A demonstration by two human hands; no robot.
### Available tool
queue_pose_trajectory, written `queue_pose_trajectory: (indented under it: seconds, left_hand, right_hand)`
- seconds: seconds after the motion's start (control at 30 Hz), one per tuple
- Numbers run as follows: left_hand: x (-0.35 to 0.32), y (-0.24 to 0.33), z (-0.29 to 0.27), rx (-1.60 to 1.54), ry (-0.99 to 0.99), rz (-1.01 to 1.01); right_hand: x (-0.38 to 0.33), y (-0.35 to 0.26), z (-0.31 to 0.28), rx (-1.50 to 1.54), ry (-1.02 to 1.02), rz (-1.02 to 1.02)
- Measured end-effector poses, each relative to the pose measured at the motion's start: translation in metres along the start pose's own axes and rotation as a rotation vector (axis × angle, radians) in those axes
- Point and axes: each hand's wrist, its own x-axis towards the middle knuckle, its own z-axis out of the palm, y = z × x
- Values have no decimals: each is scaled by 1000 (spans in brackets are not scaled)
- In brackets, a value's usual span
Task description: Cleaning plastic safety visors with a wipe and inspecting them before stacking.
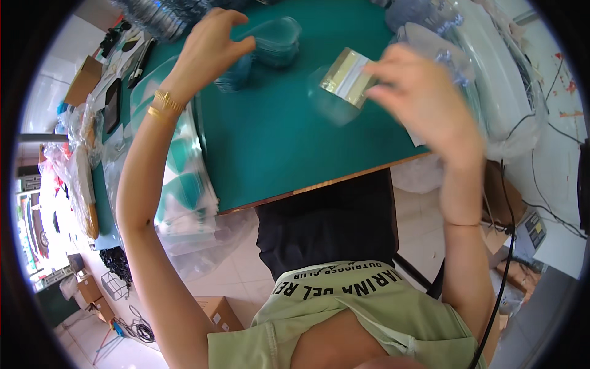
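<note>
My right hand (424, 95), blurred by motion, pinches the edge of a small shiny gold card-like piece (343, 72) with a pale stripe across it. Under and beside that piece shows a thin, clear, rounded plastic piece (335, 112); whether the two touch I cannot tell. My left hand (215, 46) is above the far left of the green tabletop, thumb and fingers apart with nothing between them. Close by its fingertips stands a stack of clear, rounded plastic pieces (279, 43). Another clear stack (235, 77) lies partly beneath that hand.
Flat plastic sheets or bags (187, 184) lie along the left side of the green table (276, 141). More clear plastic pieces (163, 18) are heaped at the far left. A large clear bag (498, 67) bulges at the right. A black cable (507, 264) hangs beside my right arm.
</note>
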Motion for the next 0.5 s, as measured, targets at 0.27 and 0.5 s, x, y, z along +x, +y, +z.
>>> queue_pose_trajectory:
  seconds: [0.27, 0.5]
  left_hand:
    - [-116, 102, -22, -304, 141, -227]
    - [-181, 122, 8, -336, -2, -431]
  right_hand:
    - [-20, -21, 80, 368, 173, 109]
    - [-73, 52, 67, 33, 178, 400]
